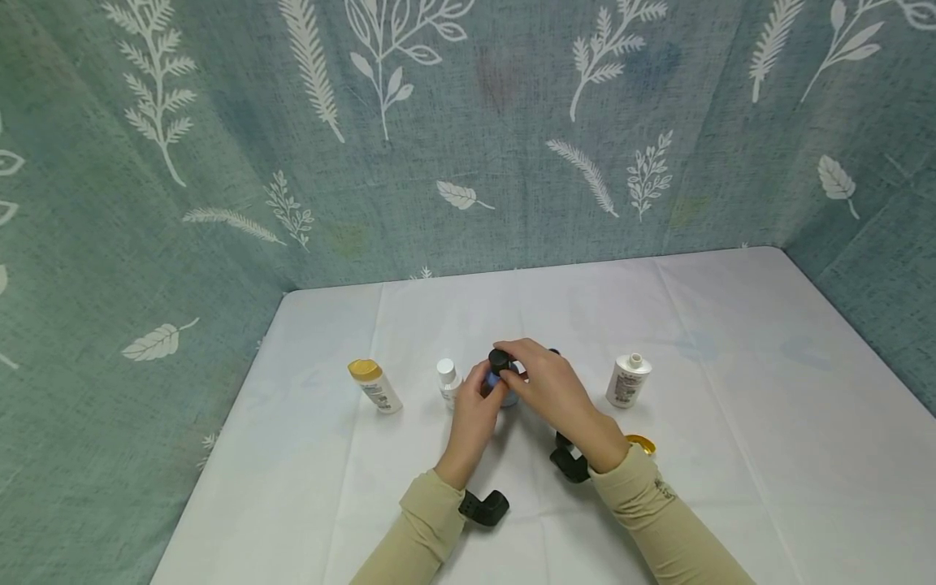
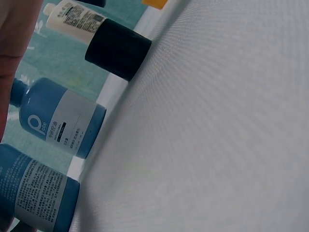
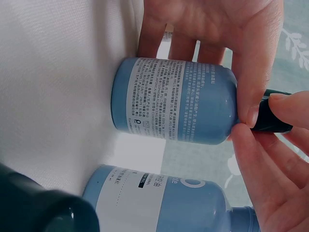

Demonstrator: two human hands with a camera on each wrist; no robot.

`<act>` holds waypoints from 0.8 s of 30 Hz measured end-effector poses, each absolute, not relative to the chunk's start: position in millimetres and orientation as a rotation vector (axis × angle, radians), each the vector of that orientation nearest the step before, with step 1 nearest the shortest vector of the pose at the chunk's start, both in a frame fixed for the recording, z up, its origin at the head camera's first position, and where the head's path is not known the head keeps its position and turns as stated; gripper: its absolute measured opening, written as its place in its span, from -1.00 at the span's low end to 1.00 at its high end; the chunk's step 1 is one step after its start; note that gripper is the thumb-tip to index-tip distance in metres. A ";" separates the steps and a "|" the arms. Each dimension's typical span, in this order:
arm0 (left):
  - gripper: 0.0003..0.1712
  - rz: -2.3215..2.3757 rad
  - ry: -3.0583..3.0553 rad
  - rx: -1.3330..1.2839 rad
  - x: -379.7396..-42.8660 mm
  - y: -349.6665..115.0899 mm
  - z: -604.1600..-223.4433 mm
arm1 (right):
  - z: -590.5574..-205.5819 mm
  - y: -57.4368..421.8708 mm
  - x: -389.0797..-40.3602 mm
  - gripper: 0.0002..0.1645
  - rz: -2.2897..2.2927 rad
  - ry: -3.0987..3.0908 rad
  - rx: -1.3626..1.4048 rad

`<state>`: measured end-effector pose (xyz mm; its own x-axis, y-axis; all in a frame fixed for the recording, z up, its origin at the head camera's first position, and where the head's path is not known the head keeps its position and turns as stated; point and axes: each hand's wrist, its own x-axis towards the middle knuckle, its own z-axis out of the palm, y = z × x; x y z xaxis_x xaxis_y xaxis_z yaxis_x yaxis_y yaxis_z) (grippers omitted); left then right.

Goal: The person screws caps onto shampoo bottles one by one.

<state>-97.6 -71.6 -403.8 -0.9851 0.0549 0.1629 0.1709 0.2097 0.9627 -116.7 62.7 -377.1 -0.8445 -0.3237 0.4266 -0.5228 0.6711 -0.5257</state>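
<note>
My left hand (image 1: 475, 414) grips a blue bottle (image 3: 174, 101) by its shoulder and neck. The bottle carries a white label of dense print and stands upright on the white cloth. With thumb and fingers my right hand (image 1: 552, 390) pinches a black cap (image 1: 500, 361) at the bottle's top. Beside it stands a second blue bottle (image 2: 63, 116), its threaded neck bare. In the head view my right hand hides that bottle. A dark cylinder (image 2: 118, 50) stands farther along in the left wrist view.
Left of my hands are a small white bottle (image 1: 448, 382) and a white bottle with a yellow cap (image 1: 376, 386). An uncapped white bottle (image 1: 627, 382) stands to the right. A gold-coloured cap (image 1: 641, 444) lies by my right sleeve. Patterned green fabric (image 1: 453, 162) hangs behind the table.
</note>
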 end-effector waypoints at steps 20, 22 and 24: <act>-0.62 -1.894 -2.376 -0.214 -113.4 -75.7 -435.4 | -375.1 63.7 -115.6 -0.51 0.885 -2.604 0.687; -0.62 -1.880 -2.379 -0.212 -113.1 -75.6 -434.9 | -375.0 64.0 -115.6 -0.51 0.888 -2.606 0.692; -0.62 -1.870 -2.382 -0.210 -112.4 -75.4 -434.0 | -375.2 64.4 -115.5 -0.52 0.889 -2.606 0.694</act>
